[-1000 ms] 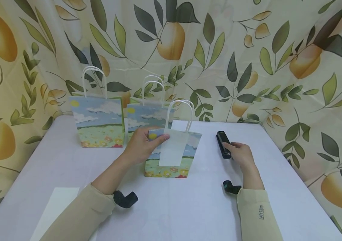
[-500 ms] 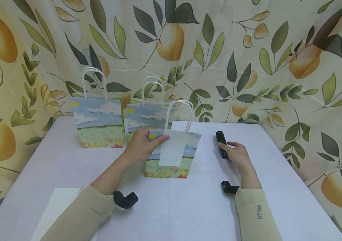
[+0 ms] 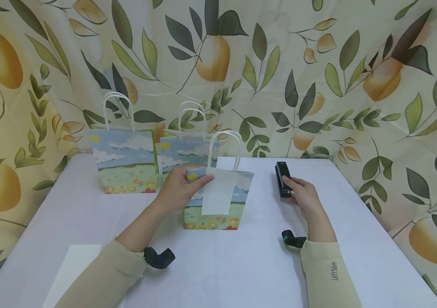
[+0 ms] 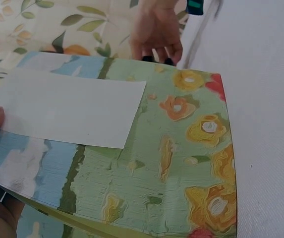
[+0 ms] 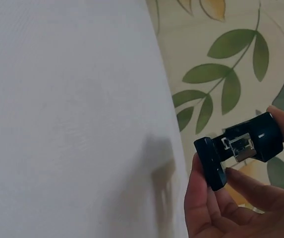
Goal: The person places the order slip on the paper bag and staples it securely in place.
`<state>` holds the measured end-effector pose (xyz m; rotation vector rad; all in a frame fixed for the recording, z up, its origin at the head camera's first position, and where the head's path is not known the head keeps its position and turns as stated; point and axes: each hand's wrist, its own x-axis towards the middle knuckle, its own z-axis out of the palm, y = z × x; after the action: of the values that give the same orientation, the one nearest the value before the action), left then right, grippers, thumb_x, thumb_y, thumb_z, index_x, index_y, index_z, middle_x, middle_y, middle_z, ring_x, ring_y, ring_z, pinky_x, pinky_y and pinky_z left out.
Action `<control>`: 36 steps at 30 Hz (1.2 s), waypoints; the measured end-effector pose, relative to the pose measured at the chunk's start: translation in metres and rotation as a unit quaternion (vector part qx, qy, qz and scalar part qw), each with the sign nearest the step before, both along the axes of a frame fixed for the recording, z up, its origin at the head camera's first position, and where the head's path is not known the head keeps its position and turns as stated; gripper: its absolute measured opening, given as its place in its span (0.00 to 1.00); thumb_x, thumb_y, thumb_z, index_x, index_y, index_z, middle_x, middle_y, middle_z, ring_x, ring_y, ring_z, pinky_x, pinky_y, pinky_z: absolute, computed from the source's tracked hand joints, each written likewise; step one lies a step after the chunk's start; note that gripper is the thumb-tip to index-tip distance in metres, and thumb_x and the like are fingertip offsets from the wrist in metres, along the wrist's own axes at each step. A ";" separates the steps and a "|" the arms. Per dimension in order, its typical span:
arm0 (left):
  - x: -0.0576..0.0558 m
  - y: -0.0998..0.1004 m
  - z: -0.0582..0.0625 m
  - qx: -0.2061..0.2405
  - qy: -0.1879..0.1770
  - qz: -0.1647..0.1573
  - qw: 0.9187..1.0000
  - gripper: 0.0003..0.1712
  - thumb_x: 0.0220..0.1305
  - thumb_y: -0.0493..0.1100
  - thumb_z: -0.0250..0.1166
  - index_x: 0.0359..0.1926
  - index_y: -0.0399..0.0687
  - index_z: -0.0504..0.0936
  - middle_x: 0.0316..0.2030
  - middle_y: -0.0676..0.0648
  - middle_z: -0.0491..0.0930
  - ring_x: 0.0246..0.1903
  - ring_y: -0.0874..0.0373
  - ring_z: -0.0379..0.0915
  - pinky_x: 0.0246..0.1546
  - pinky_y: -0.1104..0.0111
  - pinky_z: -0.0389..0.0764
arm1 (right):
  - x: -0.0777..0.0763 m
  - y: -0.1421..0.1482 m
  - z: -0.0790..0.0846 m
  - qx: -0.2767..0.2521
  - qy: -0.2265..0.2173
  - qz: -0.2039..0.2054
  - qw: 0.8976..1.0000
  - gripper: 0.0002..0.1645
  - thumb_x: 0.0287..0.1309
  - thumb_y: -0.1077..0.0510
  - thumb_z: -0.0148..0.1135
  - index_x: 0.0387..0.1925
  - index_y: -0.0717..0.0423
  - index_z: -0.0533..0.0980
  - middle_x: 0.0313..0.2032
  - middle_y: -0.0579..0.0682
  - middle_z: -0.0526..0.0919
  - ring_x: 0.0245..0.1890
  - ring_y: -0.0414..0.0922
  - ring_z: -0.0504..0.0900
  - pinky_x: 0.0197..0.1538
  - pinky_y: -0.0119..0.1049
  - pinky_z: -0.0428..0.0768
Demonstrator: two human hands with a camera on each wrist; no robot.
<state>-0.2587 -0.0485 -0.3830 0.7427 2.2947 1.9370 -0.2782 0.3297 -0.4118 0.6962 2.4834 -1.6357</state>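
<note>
Head view: right of the bag (image 3: pixel 212 220), the right hand (image 3: pixel 306 194) has just turned the stapler (image 3: pixel 283 180) it grips; the left hand (image 3: pixel 178 188) still pinches the card (image 3: pixel 219 194) against the bag, keeping them together.

The head view looks forward and down over the bench (image 3: pixel 249 269). The left wrist view is close to the front bag (image 4: pixel 137 171), the right one close to the stapler (image 5: pixel 242 147), at about its four o'clock; the head view shares both.
</note>
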 end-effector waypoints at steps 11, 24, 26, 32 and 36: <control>0.001 -0.001 0.000 0.002 0.005 -0.001 1.000 0.13 0.72 0.52 0.67 0.53 0.56 0.89 0.29 0.49 0.87 0.12 0.59 0.59 0.14 0.68 0.58 | 0.006 -0.010 0.024 -0.106 0.060 -0.007 0.993 0.52 0.72 0.42 0.62 0.83 0.54 0.47 0.78 0.60 0.60 0.58 0.44 0.78 0.54 0.27 0.84; -0.001 -0.001 0.000 -0.005 0.015 -0.001 1.000 0.14 0.72 0.54 0.68 0.52 0.59 0.89 0.25 0.54 0.83 0.15 0.58 0.67 0.15 0.68 0.60 | 0.019 -0.029 0.052 -0.173 0.167 0.060 0.969 0.54 0.67 0.51 0.70 0.82 0.60 0.49 0.56 0.45 0.75 0.50 0.35 0.85 0.54 0.25 0.83; -0.001 -0.001 0.000 -0.002 0.015 -0.002 1.000 0.13 0.72 0.54 0.67 0.52 0.60 0.89 0.31 0.56 0.88 0.19 0.58 0.73 0.16 0.69 0.62 | 0.022 -0.032 0.056 -0.180 0.178 0.067 0.965 0.54 0.66 0.52 0.71 0.81 0.60 0.50 0.56 0.44 0.75 0.52 0.35 0.84 0.54 0.24 0.83; -0.001 -0.001 0.000 -0.002 0.010 -0.004 1.000 0.14 0.72 0.54 0.67 0.52 0.58 0.89 0.29 0.52 0.88 0.22 0.56 0.77 0.18 0.69 0.64 | 0.028 -0.040 0.065 -0.184 0.208 0.082 0.957 0.50 0.66 0.56 0.71 0.80 0.61 0.54 0.58 0.44 0.75 0.55 0.37 0.82 0.55 0.25 0.82; -0.001 -0.001 0.000 -0.007 0.001 0.004 1.000 0.13 0.72 0.55 0.68 0.50 0.57 0.89 0.18 0.50 0.77 0.17 0.57 0.69 0.17 0.68 0.63 | 0.033 -0.046 0.071 -0.162 0.225 0.100 0.955 0.47 0.67 0.57 0.70 0.79 0.62 0.57 0.58 0.44 0.73 0.56 0.38 0.82 0.61 0.27 0.79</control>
<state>-0.2595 -0.0495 -0.3832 0.7369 2.3131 1.9234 -0.2450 0.2840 -0.3409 0.0292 2.3445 -2.2410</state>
